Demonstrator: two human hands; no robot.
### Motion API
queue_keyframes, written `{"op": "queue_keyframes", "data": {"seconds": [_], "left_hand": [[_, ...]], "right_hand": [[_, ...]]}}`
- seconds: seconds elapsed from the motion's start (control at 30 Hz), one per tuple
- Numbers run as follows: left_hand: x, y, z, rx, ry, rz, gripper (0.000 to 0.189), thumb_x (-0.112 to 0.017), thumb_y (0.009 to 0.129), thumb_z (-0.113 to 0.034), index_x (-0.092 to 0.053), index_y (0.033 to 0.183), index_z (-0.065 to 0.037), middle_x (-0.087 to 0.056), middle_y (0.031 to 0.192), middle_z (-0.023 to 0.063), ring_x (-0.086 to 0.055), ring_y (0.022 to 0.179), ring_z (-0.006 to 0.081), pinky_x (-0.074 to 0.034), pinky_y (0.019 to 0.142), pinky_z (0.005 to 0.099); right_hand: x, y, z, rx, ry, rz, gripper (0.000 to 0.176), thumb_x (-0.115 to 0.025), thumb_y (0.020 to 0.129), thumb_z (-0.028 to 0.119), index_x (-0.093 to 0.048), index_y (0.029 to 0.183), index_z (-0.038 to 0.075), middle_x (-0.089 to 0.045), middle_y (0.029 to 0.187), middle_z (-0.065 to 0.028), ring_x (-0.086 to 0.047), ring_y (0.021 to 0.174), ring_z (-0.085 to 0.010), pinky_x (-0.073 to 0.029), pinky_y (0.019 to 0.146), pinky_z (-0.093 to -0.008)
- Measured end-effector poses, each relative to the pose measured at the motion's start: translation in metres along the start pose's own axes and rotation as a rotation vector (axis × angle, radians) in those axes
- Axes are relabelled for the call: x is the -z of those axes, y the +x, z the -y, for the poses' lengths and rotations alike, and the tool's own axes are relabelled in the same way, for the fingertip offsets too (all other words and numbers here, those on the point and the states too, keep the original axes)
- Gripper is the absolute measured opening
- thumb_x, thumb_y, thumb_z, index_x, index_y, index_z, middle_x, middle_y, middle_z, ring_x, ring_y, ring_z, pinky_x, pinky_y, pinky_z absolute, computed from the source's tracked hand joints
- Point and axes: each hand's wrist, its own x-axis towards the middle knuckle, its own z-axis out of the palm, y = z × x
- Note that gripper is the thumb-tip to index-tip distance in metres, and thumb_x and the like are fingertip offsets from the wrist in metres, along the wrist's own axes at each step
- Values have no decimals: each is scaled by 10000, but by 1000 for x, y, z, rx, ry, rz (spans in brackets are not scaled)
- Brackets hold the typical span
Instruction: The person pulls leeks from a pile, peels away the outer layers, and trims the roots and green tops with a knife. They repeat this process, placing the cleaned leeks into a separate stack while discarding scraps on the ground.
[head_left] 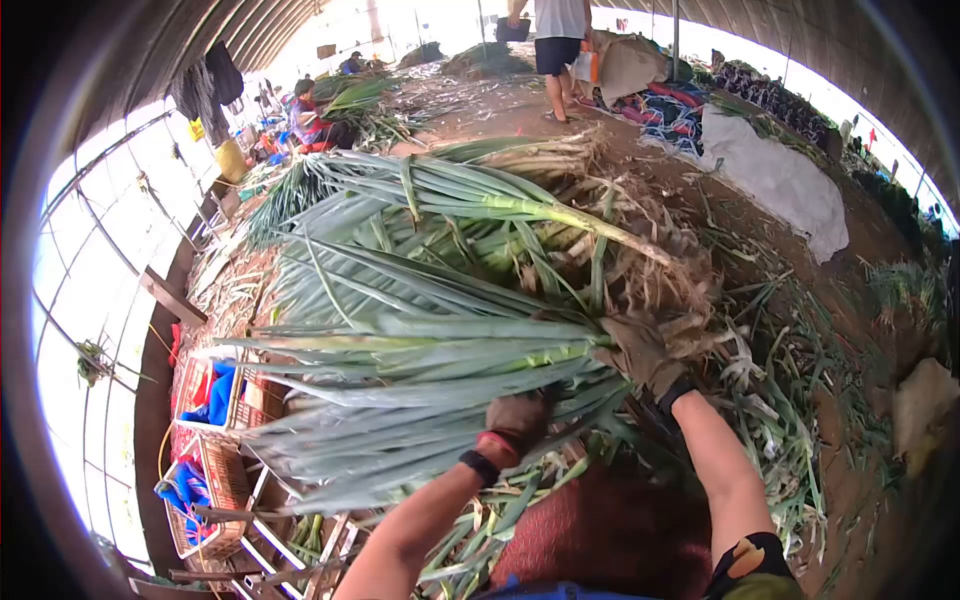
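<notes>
A large heap of green onions lies before me, long blue-green leaves pointing left and pale, rooty ends to the right. My right hand, in a brownish work glove, is closed around the stems of a bunch of green onions near their root end. Lower and further left, my left hand, gloved too, grips the leaves of this bunch; its fingertips are partly hidden among them. A single thick green onion rests across the top of the heap.
Orange crates holding blue and red ties stand at lower left. Loose leaves litter the ground on the right, near a whitish sheet. One person stands at the back; another sits at back left among green onions.
</notes>
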Motion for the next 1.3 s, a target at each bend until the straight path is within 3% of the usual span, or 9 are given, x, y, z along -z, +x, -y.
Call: {"op": "queue_keyframes", "data": {"seconds": [0.17,0.33,0.47,0.5,0.6,0.7,0.87,1.1,1.3], "left_hand": [[-136,-66,-44,132,-380,231,493,-484,991,-393,-477,1446,-204,-670,1203,191,-670,1080,377,-558,824,496],[-60,-62,-72,-143,-339,614,438,-606,927,-439,-712,1149,-77,-730,1042,201,-698,855,362,-556,794,423],[88,-68,-55,202,-904,776,388,-705,912,-335,-697,1160,-37,-741,1037,141,-702,896,194,-543,830,357],[88,-62,-24,-23,-628,479,382,-706,911,-332,-698,1180,-61,-747,1028,116,-702,901,198,-542,854,330],[143,-19,41,150,-234,-25,528,-779,813,-435,-686,1209,-97,-718,1101,168,-704,989,324,-545,861,407],[156,47,104,164,97,-145,848,-776,766,-516,-494,1417,-52,-617,1278,197,-597,1153,391,-477,977,455],[116,131,187,301,265,117,978,-741,751,-618,-389,1493,-86,-354,1558,234,-403,1394,432,-360,1123,522],[95,157,218,100,64,166,682,-598,912,-565,-465,1359,-67,-647,1154,263,-636,1065,438,-506,882,494],[90,153,199,184,-152,203,845,-797,677,-608,-557,1243,-28,-679,1123,229,-670,1008,409,-520,863,467]], "right_hand": [[10,-94,14,-184,-375,411,688,-660,855,584,-557,1397,173,-534,1449,-149,-475,1347,-358,-242,1171,-569],[24,-102,23,-246,-283,480,641,-648,871,520,-530,1395,173,-506,1458,-174,-507,1311,-363,-268,1127,-581],[71,-37,53,-202,-240,583,536,-668,861,455,-589,1275,124,-652,1193,-149,-577,1171,-352,-382,1032,-500],[70,-22,53,-126,-224,436,534,-672,862,441,-587,1279,119,-652,1188,-150,-580,1160,-351,-392,1019,-499],[58,28,49,88,-203,42,540,-686,862,394,-576,1301,101,-651,1174,-149,-585,1133,-347,-423,980,-490],[38,107,37,82,-218,-4,637,-700,849,406,-541,1371,78,-648,1217,-155,-596,1151,-339,-434,999,-451],[-12,211,15,-131,-341,132,840,-621,874,597,-391,1491,75,-559,1389,-189,-534,1290,-343,-393,1075,-482],[-59,272,-15,-264,-179,316,911,-691,863,547,-298,1548,93,-447,1511,-199,-414,1405,-376,-369,1118,-493],[-77,285,-45,-242,-54,271,872,-793,711,619,-590,1322,31,-666,1201,-246,-614,1165,-404,-469,1007,-476]]}}
